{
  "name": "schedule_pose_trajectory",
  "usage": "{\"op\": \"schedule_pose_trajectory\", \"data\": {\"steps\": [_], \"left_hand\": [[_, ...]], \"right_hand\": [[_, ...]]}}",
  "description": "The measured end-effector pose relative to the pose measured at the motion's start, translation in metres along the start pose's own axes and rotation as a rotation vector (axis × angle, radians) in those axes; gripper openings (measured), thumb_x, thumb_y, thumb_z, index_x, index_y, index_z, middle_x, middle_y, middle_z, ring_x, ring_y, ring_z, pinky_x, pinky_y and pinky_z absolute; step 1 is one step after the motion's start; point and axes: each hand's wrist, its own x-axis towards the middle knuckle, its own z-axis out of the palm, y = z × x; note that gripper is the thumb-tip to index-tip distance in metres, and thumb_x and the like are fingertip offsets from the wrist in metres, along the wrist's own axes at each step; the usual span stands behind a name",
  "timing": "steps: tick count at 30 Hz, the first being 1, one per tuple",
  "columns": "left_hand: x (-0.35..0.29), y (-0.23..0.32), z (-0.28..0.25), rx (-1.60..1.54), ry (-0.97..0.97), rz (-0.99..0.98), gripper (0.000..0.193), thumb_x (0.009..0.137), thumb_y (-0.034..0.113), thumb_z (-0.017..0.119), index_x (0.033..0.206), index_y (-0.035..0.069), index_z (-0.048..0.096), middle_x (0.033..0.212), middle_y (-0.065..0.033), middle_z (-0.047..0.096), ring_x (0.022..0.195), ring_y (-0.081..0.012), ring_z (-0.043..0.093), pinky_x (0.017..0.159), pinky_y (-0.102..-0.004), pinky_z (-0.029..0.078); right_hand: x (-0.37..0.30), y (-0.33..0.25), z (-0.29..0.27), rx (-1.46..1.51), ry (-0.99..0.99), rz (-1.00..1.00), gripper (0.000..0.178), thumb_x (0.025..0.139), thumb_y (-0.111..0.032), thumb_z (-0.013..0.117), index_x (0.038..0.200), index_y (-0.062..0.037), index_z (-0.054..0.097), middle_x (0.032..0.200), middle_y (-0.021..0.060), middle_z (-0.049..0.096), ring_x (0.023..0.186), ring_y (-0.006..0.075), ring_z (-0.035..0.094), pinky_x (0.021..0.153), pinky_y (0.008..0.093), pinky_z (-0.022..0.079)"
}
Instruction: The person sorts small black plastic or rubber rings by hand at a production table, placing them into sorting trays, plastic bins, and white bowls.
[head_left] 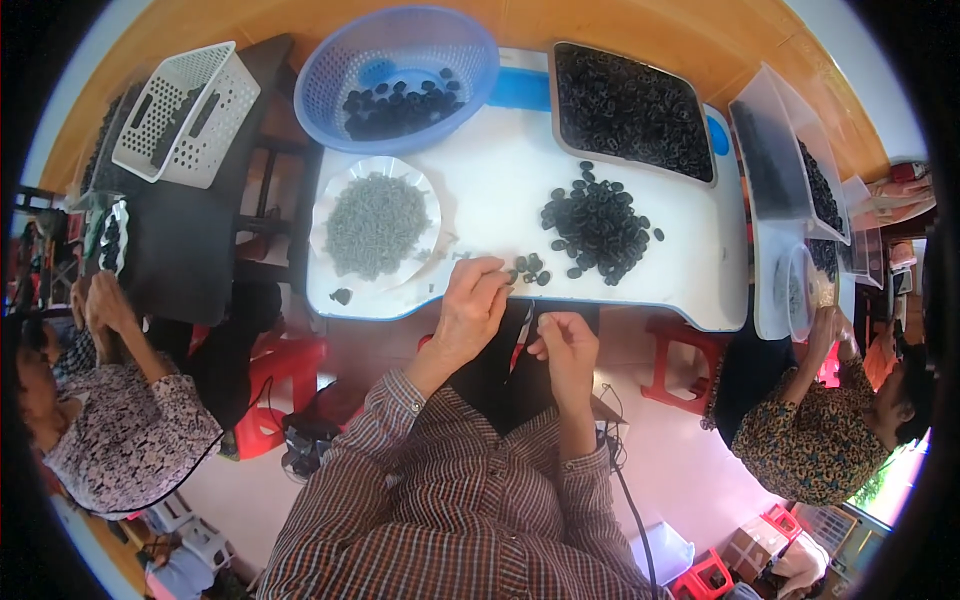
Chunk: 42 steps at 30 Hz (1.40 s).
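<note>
My left hand (470,308) is at the table's front edge with its fingers curled together. Right beside its fingertips lies a small cluster of dark oval pieces (530,270). My right hand (568,352) hovers just off the edge, thumb and fingers pinched. Whatever either hand holds is too small or hidden to make out. Farther right is a larger heap of black oval pieces (600,228). To the left, a white fluted plate (318,235) carries many small translucent grey pieces (375,225). A few of these are scattered on the white table (490,190) between plate and hand.
A blue perforated basket (310,100) with black pieces stands at the back left; a tray (715,170) full of black parts is at the back right. One co-worker (130,435) sits at a dark table on the left, another (810,440) at clear bins (775,150) on the right.
</note>
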Motion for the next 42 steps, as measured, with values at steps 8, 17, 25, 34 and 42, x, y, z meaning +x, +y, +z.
{"op": "schedule_pose_trajectory", "data": {"steps": [8,17,25,34,42], "left_hand": [[-0.002,0.000,0.000,0.066,0.029,0.011,0.020,0.070,-0.007,0.067,0.089,-0.001,0.062,0.100,-0.0129,0.057,0.089,-0.0321,0.055,0.076,-0.0393,0.047],[-0.013,0.007,-0.008,0.121,0.093,-0.048,0.019,0.071,-0.006,0.067,0.088,-0.001,0.062,0.097,-0.0127,0.058,0.084,-0.0313,0.056,0.074,-0.0396,0.047],[-0.038,0.025,-0.009,0.158,0.089,-0.019,0.022,0.068,-0.005,0.071,0.089,0.000,0.064,0.092,-0.0118,0.059,0.080,-0.0280,0.057,0.067,-0.0359,0.047],[-0.039,0.017,-0.022,0.176,0.146,-0.091,0.018,0.072,-0.003,0.070,0.089,0.000,0.065,0.084,-0.0113,0.058,0.073,-0.0280,0.059,0.061,-0.0367,0.048],[-0.011,-0.003,-0.038,0.421,0.052,-0.184,0.027,0.081,0.007,0.063,0.107,0.002,0.061,0.073,-0.0108,0.054,0.064,-0.0283,0.060,0.055,-0.0378,0.048]], "right_hand": [[0.019,0.002,0.016,-0.459,0.143,-0.538,0.008,0.086,-0.008,0.064,0.093,-0.0033,0.065,0.080,0.0051,0.057,0.058,0.0140,0.059,0.051,0.0262,0.047],[0.041,-0.002,0.029,-0.955,0.190,-0.672,0.013,0.082,-0.010,0.066,0.095,-0.0089,0.067,0.081,0.0089,0.054,0.060,0.0274,0.060,0.052,0.0364,0.048],[0.043,-0.011,0.029,-1.114,0.114,-0.614,0.016,0.083,-0.013,0.065,0.099,-0.0117,0.066,0.088,0.0092,0.053,0.066,0.0290,0.061,0.056,0.0400,0.049],[0.042,-0.013,0.030,-1.020,0.087,-0.669,0.009,0.082,-0.010,0.065,0.087,-0.0059,0.059,0.088,0.0103,0.053,0.066,0.0305,0.060,0.057,0.0407,0.049],[0.025,-0.009,0.032,-0.596,0.088,-0.558,0.012,0.082,0.000,0.065,0.093,0.0004,0.060,0.079,0.0114,0.057,0.057,0.0177,0.061,0.051,0.0288,0.048]]}}
